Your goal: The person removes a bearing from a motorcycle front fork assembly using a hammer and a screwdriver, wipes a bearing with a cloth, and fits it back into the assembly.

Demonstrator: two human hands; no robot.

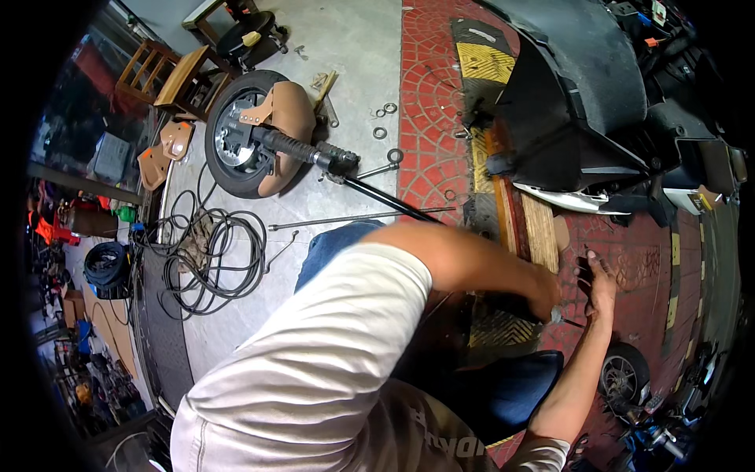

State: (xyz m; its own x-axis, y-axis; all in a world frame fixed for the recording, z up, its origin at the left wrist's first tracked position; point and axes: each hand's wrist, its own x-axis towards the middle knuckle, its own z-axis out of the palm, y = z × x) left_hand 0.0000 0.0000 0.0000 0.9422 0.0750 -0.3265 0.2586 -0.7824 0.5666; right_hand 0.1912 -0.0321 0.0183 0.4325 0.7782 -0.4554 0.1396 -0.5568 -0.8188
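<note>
My left hand (543, 296) reaches across to the right, low over the red paving, and is a little blurred. It looks closed around a slim tool (557, 315) with a pale, see-through end and a thin dark rod; its kind is not plain. My right hand (602, 283) is just to the right of it, fingers apart, holding nothing that shows. Beside my left hand lie wooden blocks (540, 232), under the edge of a dark scooter body (578, 102). A flat tan piece (561, 234) shows next to the wood.
On the grey floor lie a wheel (214, 145) with a tan fender (289, 118) and fork tubes (381, 197), a long metal rod (354, 219), several metal rings (381, 133) and a coiled black hose (255, 275). A wooden chair (189, 75) stands far left. Another wheel (624, 376) is at lower right.
</note>
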